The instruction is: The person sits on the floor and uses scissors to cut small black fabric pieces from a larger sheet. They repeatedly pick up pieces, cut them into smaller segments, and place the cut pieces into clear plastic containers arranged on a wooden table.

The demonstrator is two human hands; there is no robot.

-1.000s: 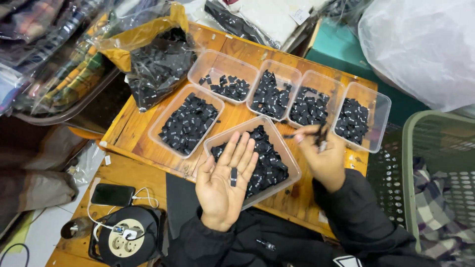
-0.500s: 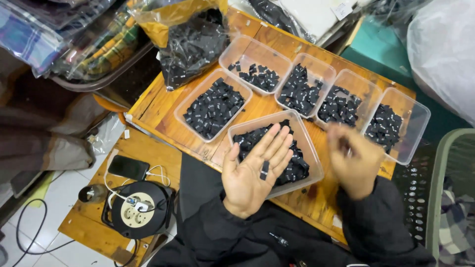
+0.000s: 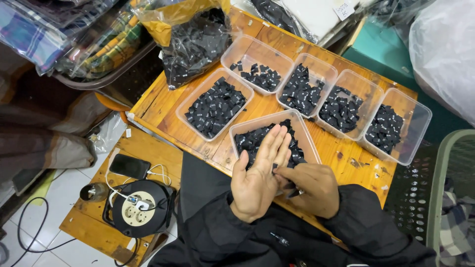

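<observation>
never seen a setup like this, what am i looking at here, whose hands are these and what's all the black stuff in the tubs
There is no machine here. A camera worn on a person's head looks down at their own two bare hands. The left hand is held open and flat, palm up. The right hand reaches to its palm, fingertips pinching at a small black tag there. On the wooden table stand six clear plastic tubs, each holding small black fabric tags; the nearest tub lies right under the hands. Behind them sits a plastic bag of more tags. To the left, lower down, lie a phone and a round cable reel.
</observation>
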